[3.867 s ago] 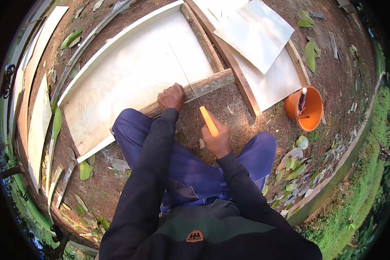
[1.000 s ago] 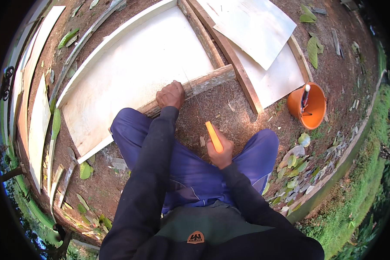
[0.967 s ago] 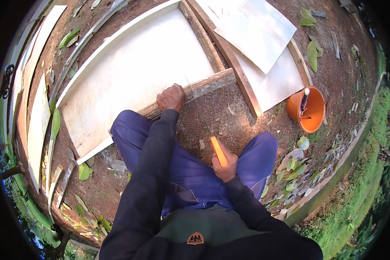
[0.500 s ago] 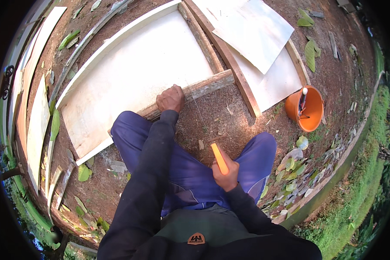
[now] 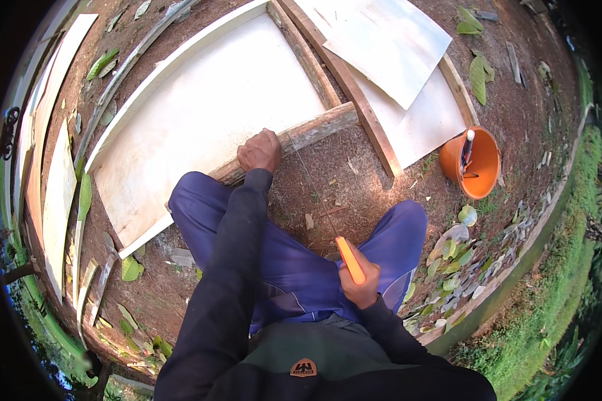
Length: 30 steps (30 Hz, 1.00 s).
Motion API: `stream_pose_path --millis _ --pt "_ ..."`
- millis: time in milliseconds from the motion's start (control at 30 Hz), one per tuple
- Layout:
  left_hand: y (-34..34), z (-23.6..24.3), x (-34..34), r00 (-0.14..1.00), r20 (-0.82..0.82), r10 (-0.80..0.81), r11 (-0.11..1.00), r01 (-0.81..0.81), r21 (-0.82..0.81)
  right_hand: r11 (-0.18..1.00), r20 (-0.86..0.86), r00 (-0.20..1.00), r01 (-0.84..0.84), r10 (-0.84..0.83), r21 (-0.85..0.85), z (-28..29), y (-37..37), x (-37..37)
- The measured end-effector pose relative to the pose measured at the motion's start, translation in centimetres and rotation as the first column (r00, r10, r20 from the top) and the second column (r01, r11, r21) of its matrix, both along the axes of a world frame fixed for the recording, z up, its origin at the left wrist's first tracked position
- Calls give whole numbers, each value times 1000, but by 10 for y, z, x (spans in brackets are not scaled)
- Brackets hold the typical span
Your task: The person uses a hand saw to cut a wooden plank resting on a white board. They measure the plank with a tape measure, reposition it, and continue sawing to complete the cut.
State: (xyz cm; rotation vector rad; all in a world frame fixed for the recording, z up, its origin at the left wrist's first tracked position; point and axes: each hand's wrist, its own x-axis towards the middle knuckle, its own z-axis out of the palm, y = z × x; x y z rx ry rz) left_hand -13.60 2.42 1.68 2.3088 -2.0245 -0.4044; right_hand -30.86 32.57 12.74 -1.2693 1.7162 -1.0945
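Observation:
My right hand [image 5: 360, 279] is wrapped round the orange handle of a handsaw [image 5: 352, 259], low in front of my right thigh. The thin blade runs from there up and to the left, and its far end meets a rough wooden beam [image 5: 324, 127]. On that beam, just left of the blade, my left hand [image 5: 259, 150] is closed, gripping it from above. The beam lies slantwise over the near edge of a white panel [image 5: 214, 93] framed with wood strips. My left knee is beside the beam's lower left end.
A second framed panel [image 5: 421, 137] with a loose pale sheet [image 5: 391, 47] lies at the far right. Beside it stands an orange bucket [image 5: 471, 164] holding tools. Long wooden strips [image 5: 59, 200] lie at the left. Leaves are scattered over the dirt.
My right hand has drawn the saw back toward me and slightly right. More of the blade now shows between beam and handle. My left hand stays on the beam.

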Motion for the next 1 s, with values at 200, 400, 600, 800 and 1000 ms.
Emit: stream_pose_path --millis 200,400,600,800,1000 --pt "4 -7 -1 998 32 -55 998 56 -37 998 45 998 53 -55 29 -27 -135 33" --pt "4 -7 6 999 7 -51 994 52 -99 1000 37 999 17 -16 -26 -18 -55 18" --pt "4 -14 -2 999 -26 -28 996 26 -83 998 20 999 27 -25 -53 -26 -76 22" --pt "16 -18 5 999 -31 -36 998 34 -58 999 -26 999 37 -37 -14 -38 -128 40" --pt "9 -10 1 999 -39 -8 994 3 -112 1000 5 1000 5 -5 -6 3 -23 2"
